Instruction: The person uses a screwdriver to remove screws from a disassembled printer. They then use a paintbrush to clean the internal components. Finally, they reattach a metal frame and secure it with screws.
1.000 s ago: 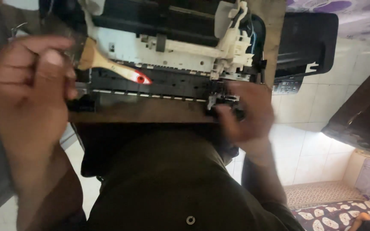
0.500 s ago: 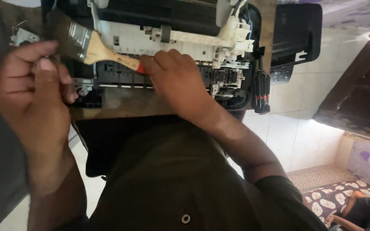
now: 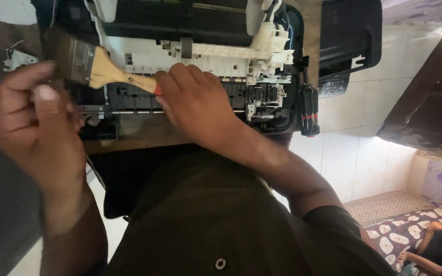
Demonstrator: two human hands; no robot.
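- On the wooden table (image 3: 144, 134), along its near edge, lies an opened printer (image 3: 200, 56), its white plastic frame and black rails bared and its long side running left to right across the view.
- The paint brush (image 3: 101, 71) lies over the left part of that frame. Its long axis runs almost level, tilting a little down toward the right: the dark bristles and metal ferrule point left, the pale wooden handle with its red end points right.
- The right hand (image 3: 195, 105) is closed round the red end of the handle, fingers curled over it, knuckles toward the camera; the forearm comes in from the lower right.
- The left hand (image 3: 37, 120) is raised at the left, close to the lens and blurred. Its fingers are bent loosely with the thumb across them; whether they pinch anything I cannot tell. It sits just beside the bristles, and whether it touches them cannot be told.
- To the right, at the printer's end, a black screwdriver (image 3: 309, 110) with red marks lies near the table's corner, and a black lid panel (image 3: 349, 41) stands beyond it.
- A small metal part (image 3: 19, 59) lies at the far left on the table.
- Past the table's right edge the tiled floor (image 3: 354, 153) lies open; below the near edge the person's dark shirt (image 3: 205, 220) fills the view.
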